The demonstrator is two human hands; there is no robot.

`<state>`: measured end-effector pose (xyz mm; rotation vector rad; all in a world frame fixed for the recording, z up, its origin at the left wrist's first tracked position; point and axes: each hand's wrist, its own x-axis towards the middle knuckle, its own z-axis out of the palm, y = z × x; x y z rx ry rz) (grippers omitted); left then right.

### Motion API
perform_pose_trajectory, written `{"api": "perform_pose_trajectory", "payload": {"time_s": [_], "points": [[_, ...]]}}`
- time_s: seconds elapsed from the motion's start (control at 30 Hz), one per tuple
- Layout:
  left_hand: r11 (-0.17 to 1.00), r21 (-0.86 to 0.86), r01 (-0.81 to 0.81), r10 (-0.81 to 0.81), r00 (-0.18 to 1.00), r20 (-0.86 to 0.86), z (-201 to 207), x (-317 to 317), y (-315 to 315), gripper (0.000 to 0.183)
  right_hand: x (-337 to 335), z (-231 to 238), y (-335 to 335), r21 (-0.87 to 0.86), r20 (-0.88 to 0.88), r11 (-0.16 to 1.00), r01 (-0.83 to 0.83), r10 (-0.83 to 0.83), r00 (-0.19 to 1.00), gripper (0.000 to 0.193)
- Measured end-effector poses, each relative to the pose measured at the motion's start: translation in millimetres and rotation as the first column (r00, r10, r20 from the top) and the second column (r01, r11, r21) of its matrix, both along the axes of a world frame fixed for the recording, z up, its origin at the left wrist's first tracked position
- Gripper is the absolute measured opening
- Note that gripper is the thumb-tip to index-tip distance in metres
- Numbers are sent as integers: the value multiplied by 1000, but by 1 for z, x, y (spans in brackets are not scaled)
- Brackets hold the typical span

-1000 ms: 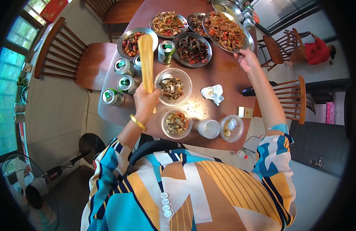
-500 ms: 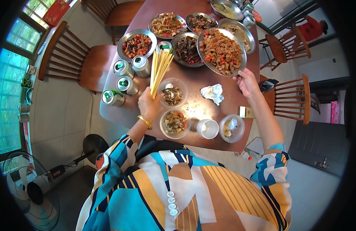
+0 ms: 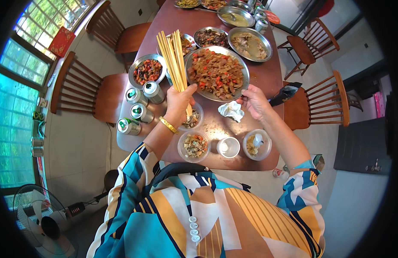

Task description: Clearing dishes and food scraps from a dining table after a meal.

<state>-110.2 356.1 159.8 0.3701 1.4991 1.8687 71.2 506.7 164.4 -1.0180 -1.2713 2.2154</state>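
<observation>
A bundle of light wooden chopsticks (image 3: 176, 64) stands upright in my left hand (image 3: 178, 105), closed around its lower part. My left thumb reaches the near-left rim of a round metal plate (image 3: 245, 78), heaped with chopped brown meat and red pepper (image 3: 220, 73). My right hand (image 3: 257, 103) pinches that plate's near-right rim; it appears raised over the table. Beneath my left hand, a clear plastic bowl (image 3: 201, 116) with leftovers is partly hidden. Near the right fingers lies a crumpled white tissue (image 3: 231, 111).
Several cans (image 3: 141, 112) stand at the table's left. Along the near edge are a bowl of scraps (image 3: 194, 146), a plastic cup (image 3: 228, 147) and another bowl (image 3: 257, 144). Metal dishes, including a soup dish (image 3: 250, 44), fill the far part. Wooden chairs (image 3: 110, 96) flank the table (image 3: 267, 77).
My right hand has brought the meat plate left and nearer, off the far dishes. My left hand, still holding the chopsticks, has moved up and right to the plate's rim. The view has shifted.
</observation>
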Motion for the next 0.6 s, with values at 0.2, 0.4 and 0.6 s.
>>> {"api": "perform_pose_trajectory", "payload": {"time_s": [0.2,0.4,0.6], "points": [[997,-39,64,-62,997,48,-1,-8,2,12,-1,8,-9,59,-9,998,-29,30,1000,17],[1000,-7,20,-20,995,94,11,-21,8,11,9,-5,-6,-7,-190,996,-87,84,978,21],[1000,8,14,-14,999,41,23,-30,5,10,22,-107,12,662,750,-3,-750,-1,662,21]]}}
